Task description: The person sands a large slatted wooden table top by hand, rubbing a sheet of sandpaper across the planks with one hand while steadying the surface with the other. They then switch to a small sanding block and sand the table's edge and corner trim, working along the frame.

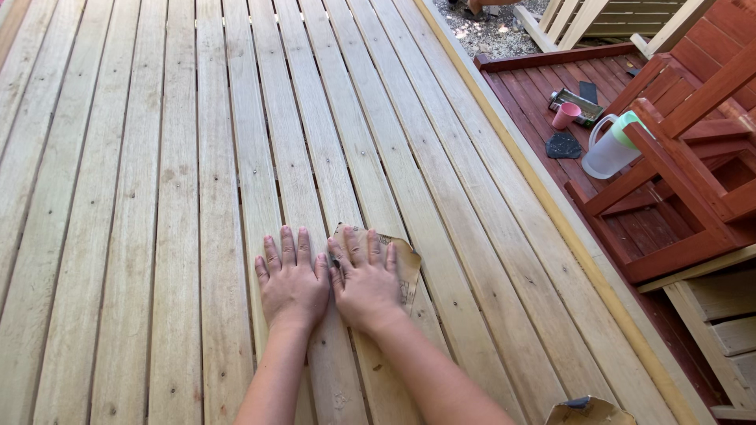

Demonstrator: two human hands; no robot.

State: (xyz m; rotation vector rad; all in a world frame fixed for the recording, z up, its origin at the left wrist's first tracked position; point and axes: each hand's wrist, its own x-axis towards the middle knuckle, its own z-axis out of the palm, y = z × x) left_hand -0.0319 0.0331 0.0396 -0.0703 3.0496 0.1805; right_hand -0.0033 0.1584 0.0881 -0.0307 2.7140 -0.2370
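We see the right hand [366, 285] pressed flat, fingers spread, on a sheet of sandpaper [403, 264]; it pins the sheet and does not grasp it. The sheet lies on the pale wooden slats [157, 197] and pokes out toward 2 o'clock. The left hand [292, 282], just beside at 9 o'clock, rests open on bare slats. Both forearms run in from 6 o'clock. At 2 o'clock, well apart, a clear jug [608, 149] and pink cup [565, 115] sit on a red-stained surface [543, 94].
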